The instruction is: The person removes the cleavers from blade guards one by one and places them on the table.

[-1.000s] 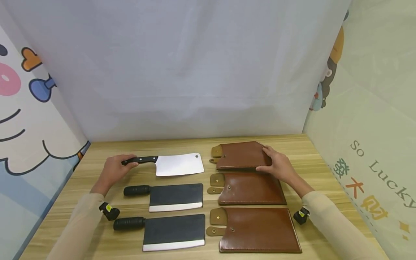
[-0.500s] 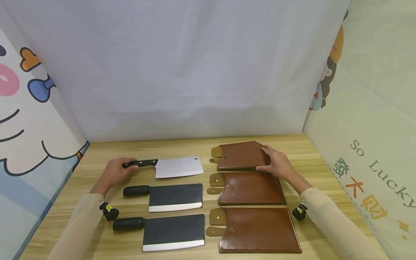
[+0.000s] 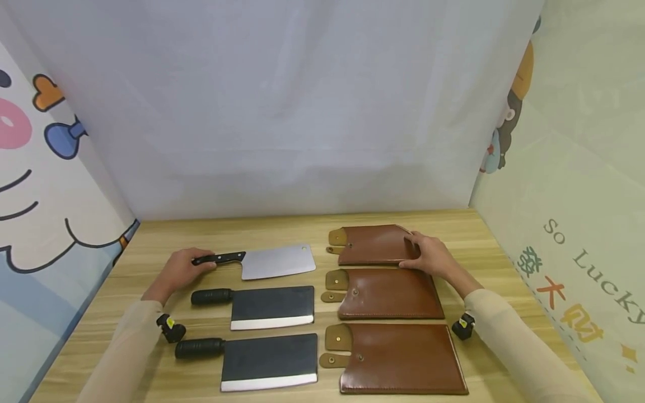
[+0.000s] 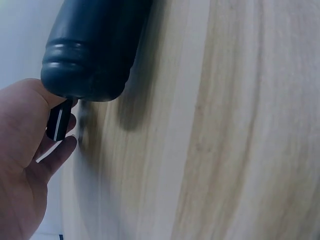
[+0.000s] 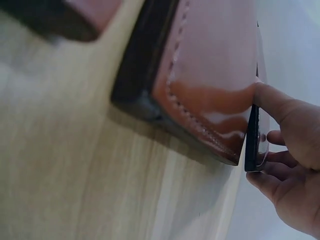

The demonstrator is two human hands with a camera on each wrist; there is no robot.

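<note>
At the back left, my left hand [image 3: 185,270] pinches the black riveted handle [image 3: 221,258] of a cleaver with a bright blade [image 3: 278,262]. The handle's end shows between thumb and fingers in the left wrist view. Across from it, my right hand [image 3: 432,256] grips the right end of the back brown leather knife sheath [image 3: 378,244], whose strap end faces the cleaver. In the right wrist view the fingers hold that sheath's edge [image 5: 253,145]. A small gap separates blade tip and sheath.
Two dark-bladed cleavers [image 3: 272,307] [image 3: 269,362] with black handles lie in front of the held one. Two more brown sheaths, the middle one [image 3: 393,294] and the front one [image 3: 405,358], lie to their right. A pale cloth [image 3: 302,112] rises behind the wooden table [image 3: 242,226].
The cleaver in my left hand has lowered slightly toward the table. The back sheath's far edge has also come down, with my right hand still on it.
</note>
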